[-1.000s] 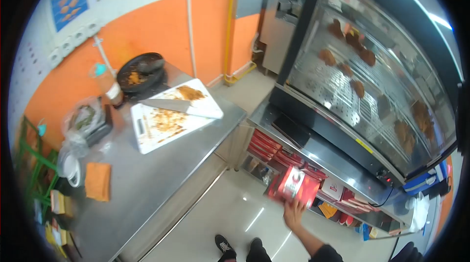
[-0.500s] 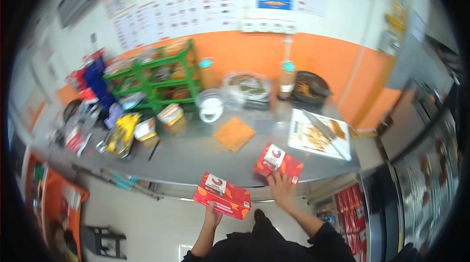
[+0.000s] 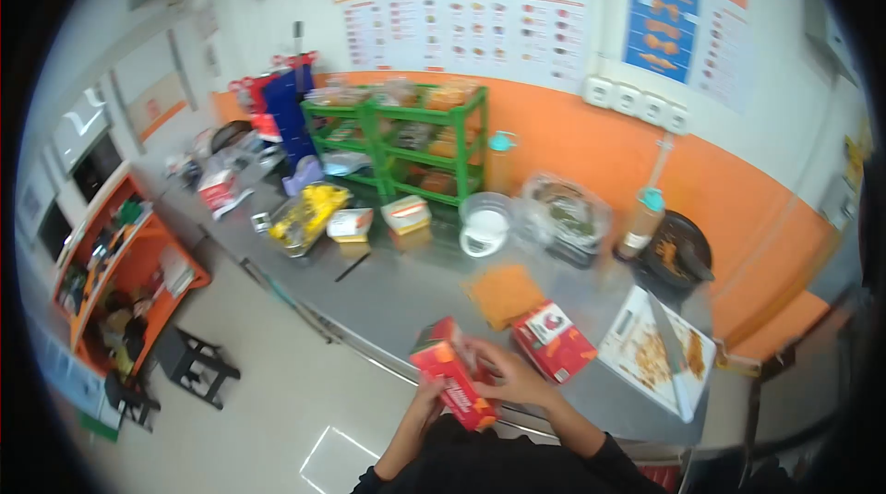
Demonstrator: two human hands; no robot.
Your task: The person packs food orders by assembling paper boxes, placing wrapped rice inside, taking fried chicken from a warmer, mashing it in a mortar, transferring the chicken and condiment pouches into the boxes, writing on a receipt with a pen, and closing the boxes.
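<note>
A red printed box (image 3: 452,372) is held between both hands above the table's front edge. My left hand (image 3: 426,402) grips its lower left side. On its right side is my right hand (image 3: 508,374), with fingers bent against the cardboard. A second red box (image 3: 554,341) lies on the steel table, just right of my right hand. Behind the boxes is an orange cloth (image 3: 505,295). To the right, a white cutting board (image 3: 637,346) bears brown chopped food and a knife (image 3: 666,332).
Along the wall stand a green rack (image 3: 429,143), a white-lidded tub (image 3: 485,222), a sauce bottle (image 3: 640,224) and a stone mortar (image 3: 678,249). Two small cartons (image 3: 407,214) and a yellow bag (image 3: 318,208) lie left. Black stools (image 3: 192,360) stand on the floor.
The view has swung from the display case to the table. One red box now lies beside the cloth, released by my right hand. That hand has joined my left on the other box, now turned more upright.
</note>
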